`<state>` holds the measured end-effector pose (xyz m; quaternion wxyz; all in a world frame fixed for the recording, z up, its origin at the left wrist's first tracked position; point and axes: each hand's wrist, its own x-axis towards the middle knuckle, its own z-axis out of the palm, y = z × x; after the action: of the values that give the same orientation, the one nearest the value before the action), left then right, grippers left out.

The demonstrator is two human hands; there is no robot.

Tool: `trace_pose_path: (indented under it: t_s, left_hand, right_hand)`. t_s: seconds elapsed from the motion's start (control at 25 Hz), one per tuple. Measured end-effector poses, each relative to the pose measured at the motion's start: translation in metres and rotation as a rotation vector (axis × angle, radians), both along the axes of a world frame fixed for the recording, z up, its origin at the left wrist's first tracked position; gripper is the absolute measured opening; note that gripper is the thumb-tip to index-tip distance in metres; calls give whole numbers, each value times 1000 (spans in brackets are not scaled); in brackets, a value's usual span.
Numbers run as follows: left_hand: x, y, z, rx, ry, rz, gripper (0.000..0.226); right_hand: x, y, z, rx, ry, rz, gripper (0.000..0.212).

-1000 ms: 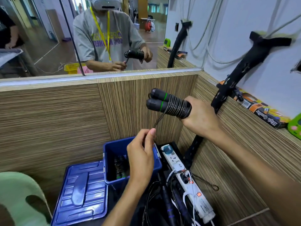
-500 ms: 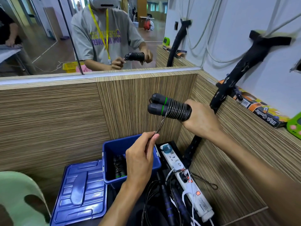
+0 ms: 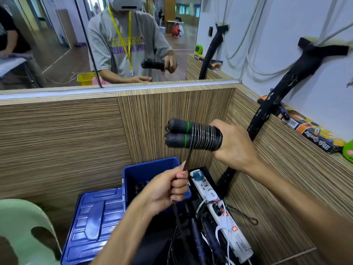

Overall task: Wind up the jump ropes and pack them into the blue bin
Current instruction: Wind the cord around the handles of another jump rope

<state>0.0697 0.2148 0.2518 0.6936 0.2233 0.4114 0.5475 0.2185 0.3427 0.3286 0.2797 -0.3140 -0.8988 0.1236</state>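
**Both hands clamped on rope, winding half done**

Right hand is wrapped tight round the two black handles, held side by side w/ green rings showing. Left hand, at 7 o'clock from the handles, has its fingers closed round the loose rope, which runs taut up to the coils on the handles.

Risks, as I judge them:
- If tension drops in the left hand, the coils could slacken and slide off toward the free ends.
- The tail below the left hand drops into a cable tangle near the power strip at 5 o'clock; it could snag or drag a plug.
- The last stretch needs tucking or the bundle will unwind in the bin.

Containers: the blue bin sits at 6 o'clock under the handles, open, dark items inside, prob. wound ropes but can't tell for sure. Its lid lies flat beside it at 8 o'clock.
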Motion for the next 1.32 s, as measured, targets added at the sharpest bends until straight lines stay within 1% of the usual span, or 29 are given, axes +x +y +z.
trace_pose_path:
  t_s: [0.04,0.12,0.16,0.2,0.24,0.28,0.32,0.4,0.44,0.52,0.56,0.6,0.68,0.72,0.8,0.84,0.88,0.96,1.04,1.12,1.16,1.24,1.32]
  left_hand:
    - [-11,2,1,3,60,-81,36]
    - [-31,6,8,38,238,-213,34]
    - [-39,8,12,78,346,-260,30]
    - [-47,8,18,144,479,-301,23]
    - [-54,9,26,212,633,-336,21]
    - [-61,11,35,275,772,-391,27]
    - [-68,16,45,318,847,-478,31]
    - [-77,26,66,288,974,-682,31]
    - [-80,33,76,267,1104,-761,33]
    - [-81,46,91,290,1465,-861,37]
    - [-80,53,95,316,1637,-892,39]
    - [-75,57,98,319,1776,-919,40]
    - [-64,64,104,265,1972,-899,40]
    - [-56,66,105,227,2045,-849,38]
    - [-40,68,105,175,2224,-665,34]
    - [-35,69,104,147,2263,-554,33]
    - [-31,71,104,99,2250,-468,31]
    - [-28,75,105,2,2154,-346,27]
    - [-25,75,109,-29,2101,-268,22]
    - [-17,66,110,20,2079,-152,20]
    - [-13,59,106,59,2044,-58,22]
    - [-7,45,94,131,1910,172,26]
    - [-7,35,83,140,1742,349,26]
  right_hand:
    - [2,-1,2,15,-10,65,28]
    - [4,-2,6,71,-19,176,32]
    - [5,-3,7,103,-24,229,31]
    - [4,-5,7,136,-38,284,28]
    - [3,-8,7,166,-63,338,24]
    - [1,-12,6,200,-103,378,23]
    - [1,-14,5,238,-149,402,25]
    - [1,-16,-1,334,-250,389,25]
    - [1,-16,-5,377,-303,365,24]
    - [3,-16,-15,392,-379,305,17]
    - [2,-16,-21,392,-404,273,15]
    - [1,-18,-27,401,-423,234,18]
    - [-4,-21,-36,403,-456,132,30]
    - [-6,-22,-39,396,-458,80,33]
    - [-10,-20,-41,418,-467,1,37]
    - [-11,-20,-40,438,-471,-21,40]
    - [-13,-19,-39,464,-479,-30,43]
    - [-17,-20,-37,526,-510,-7,48]
    - [-21,-23,-35,551,-568,3,59]
    - [-22,-26,-30,519,-618,-53,72]
    - [-22,-23,-27,499,-611,-102,72]
    - [-19,-11,-20,387,-604,-187,68]
    - [-21,-5,-16,326,-569,-196,68]
